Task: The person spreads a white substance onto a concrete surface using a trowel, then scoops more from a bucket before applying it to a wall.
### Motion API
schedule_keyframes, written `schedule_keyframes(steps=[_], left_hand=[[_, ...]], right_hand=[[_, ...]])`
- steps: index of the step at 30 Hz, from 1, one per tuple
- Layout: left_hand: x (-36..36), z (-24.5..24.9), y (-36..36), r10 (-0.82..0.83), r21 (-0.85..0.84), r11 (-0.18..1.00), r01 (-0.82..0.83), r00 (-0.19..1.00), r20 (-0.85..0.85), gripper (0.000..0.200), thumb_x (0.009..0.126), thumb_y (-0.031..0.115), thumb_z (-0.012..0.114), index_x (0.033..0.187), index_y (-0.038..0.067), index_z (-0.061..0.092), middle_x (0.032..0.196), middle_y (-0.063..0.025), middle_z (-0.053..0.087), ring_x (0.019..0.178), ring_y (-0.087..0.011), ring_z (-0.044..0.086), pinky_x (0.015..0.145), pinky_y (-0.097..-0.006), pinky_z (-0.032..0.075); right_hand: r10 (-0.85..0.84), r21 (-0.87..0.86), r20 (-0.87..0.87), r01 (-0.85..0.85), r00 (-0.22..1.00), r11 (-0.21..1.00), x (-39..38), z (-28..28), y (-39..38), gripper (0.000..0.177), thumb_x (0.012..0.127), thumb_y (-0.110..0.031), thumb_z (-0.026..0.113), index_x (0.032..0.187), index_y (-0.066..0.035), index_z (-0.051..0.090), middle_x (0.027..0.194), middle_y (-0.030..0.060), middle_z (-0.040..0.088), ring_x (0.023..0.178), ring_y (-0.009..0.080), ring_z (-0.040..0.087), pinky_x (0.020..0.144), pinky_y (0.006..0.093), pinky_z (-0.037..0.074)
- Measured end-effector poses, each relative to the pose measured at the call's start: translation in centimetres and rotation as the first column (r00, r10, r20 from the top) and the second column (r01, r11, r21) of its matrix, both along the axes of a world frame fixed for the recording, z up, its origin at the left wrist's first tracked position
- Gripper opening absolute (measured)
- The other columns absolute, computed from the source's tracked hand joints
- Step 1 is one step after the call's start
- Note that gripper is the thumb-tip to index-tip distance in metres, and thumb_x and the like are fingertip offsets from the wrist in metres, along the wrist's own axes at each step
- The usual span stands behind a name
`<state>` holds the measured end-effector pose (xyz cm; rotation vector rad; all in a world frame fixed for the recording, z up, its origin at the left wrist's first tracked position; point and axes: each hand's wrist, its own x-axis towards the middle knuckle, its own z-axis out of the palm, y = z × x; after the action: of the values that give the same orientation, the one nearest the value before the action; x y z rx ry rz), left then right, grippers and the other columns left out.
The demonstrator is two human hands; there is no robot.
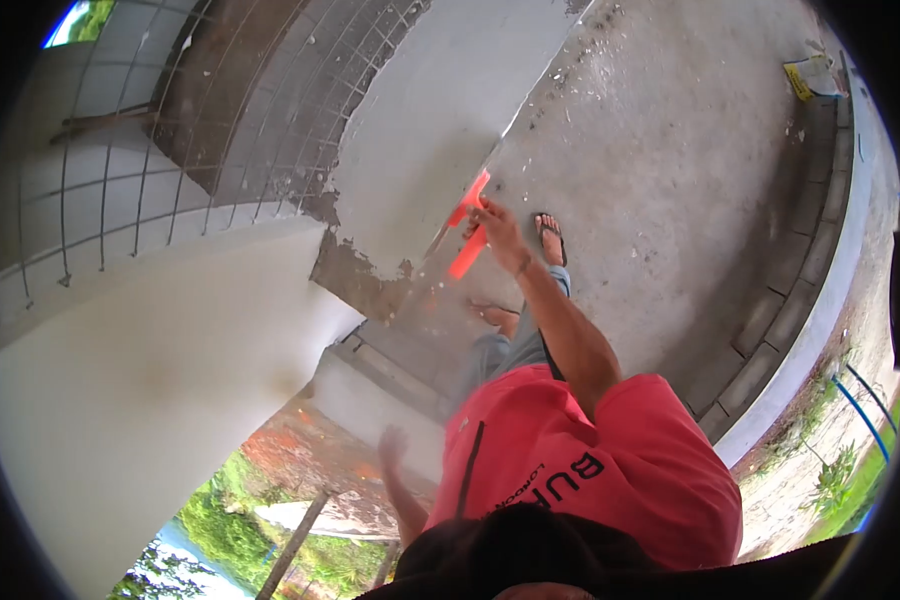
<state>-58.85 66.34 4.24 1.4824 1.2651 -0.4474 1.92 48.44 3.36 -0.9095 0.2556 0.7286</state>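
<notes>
My right hand (pixel 500 235) is closed around an orange-red plastering float (pixel 467 255), whose parts show on both sides of my fingers. The float is at the lower edge of a smooth grey plastered wall (pixel 420 140), close over the line where wall and floor meet. Ragged plaster edges border a darker, rougher patch (pixel 365 275) to the left of it. Down at the lower left, my left hand (pixel 394 448) is smeared by motion, held away from the float beside a pale low ledge (pixel 375 400).
Wire mesh (pixel 120 150) stretches across the upper left above a white wall surface (pixel 150 370). My sandalled foot (pixel 550 238) stands on the concrete floor (pixel 660 200), which carries scattered debris. A low block wall (pixel 800 300) curves along the right, with a printed bag (pixel 812 77) at its far end.
</notes>
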Motion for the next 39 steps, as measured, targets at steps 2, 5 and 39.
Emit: schedule_keyframes(steps=[2,5,39], left_hand=[[0.8,-1.1,-1.1,-0.004,0.055,0.999,0.003,1.000,0.008,0.048,0.093,0.018,0.054,0.138,0.008,0.041,0.125,-0.0143,0.055,0.108,-0.0264,0.058,0.087,-0.0406,0.050],[5.9,1.7,-4.9,0.259,-0.065,0.961,-0.268,0.959,-0.119,0.049,0.091,0.011,0.057,0.137,0.007,0.041,0.121,-0.0118,0.058,0.105,-0.0238,0.060,0.085,-0.0398,0.053],[26.8,19.4,-7.9,0.240,0.000,0.961,-0.277,0.833,-0.498,0.042,0.095,0.029,0.054,0.129,0.006,0.049,0.123,-0.0132,0.056,0.118,-0.0300,0.053,0.100,-0.0428,0.042]], right_hand=[[-0.032,-0.032,-0.001,0.032,0.999,0.999,5.4,-0.4,-2.0,0.016,0.091,-0.016,0.060,0.096,-0.001,0.061,0.071,0.0019,0.055,0.062,0.0119,0.056,0.061,0.0299,0.051],[-0.074,-0.106,0.073,0.082,0.995,0.991,13.9,-2.1,-5.2,0.016,0.091,-0.016,0.062,0.096,-0.001,0.062,0.070,0.0022,0.056,0.060,0.0124,0.057,0.059,0.0308,0.052],[0.101,-0.316,0.802,0.276,0.589,0.908,20.6,-5.6,-13.4,0.037,0.083,-0.010,0.064,0.120,-0.012,0.062,0.085,0.0127,0.054,0.086,0.0311,0.054,0.076,0.0401,0.045]])
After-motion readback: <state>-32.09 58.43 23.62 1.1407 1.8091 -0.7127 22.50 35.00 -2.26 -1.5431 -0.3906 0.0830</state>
